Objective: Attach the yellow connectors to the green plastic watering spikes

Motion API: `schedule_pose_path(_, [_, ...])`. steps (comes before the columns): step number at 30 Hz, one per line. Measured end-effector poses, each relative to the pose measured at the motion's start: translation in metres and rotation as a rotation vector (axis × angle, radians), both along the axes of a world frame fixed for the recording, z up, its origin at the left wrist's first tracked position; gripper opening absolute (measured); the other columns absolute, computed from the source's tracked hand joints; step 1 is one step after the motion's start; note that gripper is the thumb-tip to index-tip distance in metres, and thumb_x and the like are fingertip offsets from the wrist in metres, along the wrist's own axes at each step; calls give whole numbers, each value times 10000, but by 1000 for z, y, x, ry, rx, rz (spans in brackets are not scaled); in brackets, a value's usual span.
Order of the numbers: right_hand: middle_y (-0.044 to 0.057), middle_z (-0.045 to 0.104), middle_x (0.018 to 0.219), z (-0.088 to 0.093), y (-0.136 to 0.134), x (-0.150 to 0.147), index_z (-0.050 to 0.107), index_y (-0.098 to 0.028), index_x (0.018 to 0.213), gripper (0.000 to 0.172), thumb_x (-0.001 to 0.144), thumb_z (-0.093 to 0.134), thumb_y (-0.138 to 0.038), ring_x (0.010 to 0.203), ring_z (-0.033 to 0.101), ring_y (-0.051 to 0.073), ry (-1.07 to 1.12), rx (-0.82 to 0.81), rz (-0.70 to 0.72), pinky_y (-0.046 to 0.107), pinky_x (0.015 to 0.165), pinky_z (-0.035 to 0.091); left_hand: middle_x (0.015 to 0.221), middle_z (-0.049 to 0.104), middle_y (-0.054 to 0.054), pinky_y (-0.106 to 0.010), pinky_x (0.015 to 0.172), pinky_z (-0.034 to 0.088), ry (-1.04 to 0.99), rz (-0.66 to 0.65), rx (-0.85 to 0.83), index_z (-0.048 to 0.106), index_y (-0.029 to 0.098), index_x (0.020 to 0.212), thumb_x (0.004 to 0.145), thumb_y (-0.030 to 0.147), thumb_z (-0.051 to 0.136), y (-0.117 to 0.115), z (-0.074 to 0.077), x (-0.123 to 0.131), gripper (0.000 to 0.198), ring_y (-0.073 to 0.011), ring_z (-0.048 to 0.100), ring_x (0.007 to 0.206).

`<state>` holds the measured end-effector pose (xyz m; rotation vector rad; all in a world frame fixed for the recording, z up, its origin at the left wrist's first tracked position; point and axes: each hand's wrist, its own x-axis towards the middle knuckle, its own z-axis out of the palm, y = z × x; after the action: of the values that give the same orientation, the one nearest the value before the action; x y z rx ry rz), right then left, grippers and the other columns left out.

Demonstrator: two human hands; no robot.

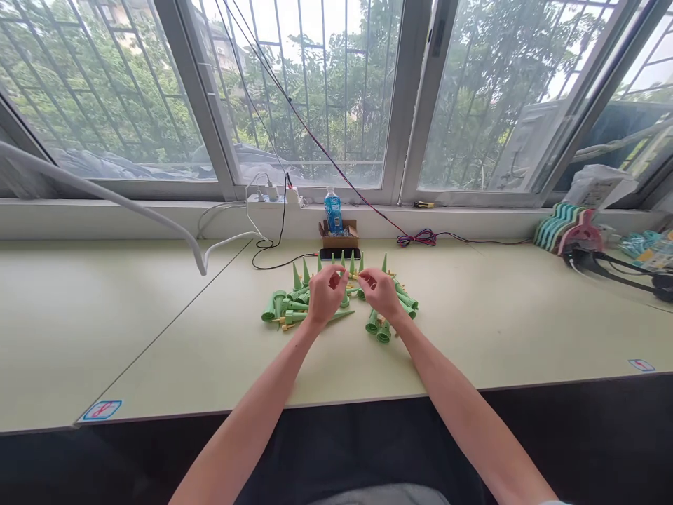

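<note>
My left hand (327,291) and my right hand (379,291) face each other over the table, thumb and fingers pinched. Between their fingertips shows a small yellow plastic piece (354,276); its exact shape is too small to make out. Behind the hands, several green cone-shaped plastic spikes (306,272) stand point up in a row. More green spikes with yellow fittings lie in a heap (297,306) beside my left hand, one long spike (344,315) pointing right. Under and beside my right hand lie other green pieces, with open round ends (383,334) towards me. My hands hide part of the pile.
A black phone (340,254) lies behind the spikes, before a small cardboard box (347,240) and a blue-labelled bottle (332,210). Cables (418,238) and a power strip (272,199) are along the window sill. Hangers (565,228) and a black headset (604,263) sit far right.
</note>
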<state>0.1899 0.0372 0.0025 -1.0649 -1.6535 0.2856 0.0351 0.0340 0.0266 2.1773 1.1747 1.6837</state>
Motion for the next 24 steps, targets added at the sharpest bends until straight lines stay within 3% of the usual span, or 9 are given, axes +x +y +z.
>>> schedule_pose_path(9, [40, 609, 744, 5, -6, -2, 578, -177, 824, 264, 927, 433, -371, 623, 521, 145, 28, 1, 12, 258, 605, 423, 514, 475, 70, -216, 556, 387, 91, -46, -42, 662, 199, 982, 872, 321, 545, 0, -8, 3, 202, -87, 434, 456])
schedule_pose_path(24, [-2, 535, 611, 6, -8, -4, 557, -187, 807, 307, 944, 390, -405, 523, 452, 127, 13, -23, -3, 240, 541, 377, 523, 461, 55, -215, 518, 346, 179, -125, -102, 638, 186, 924, 910, 392, 480, 1, -13, 4, 260, -91, 371, 447])
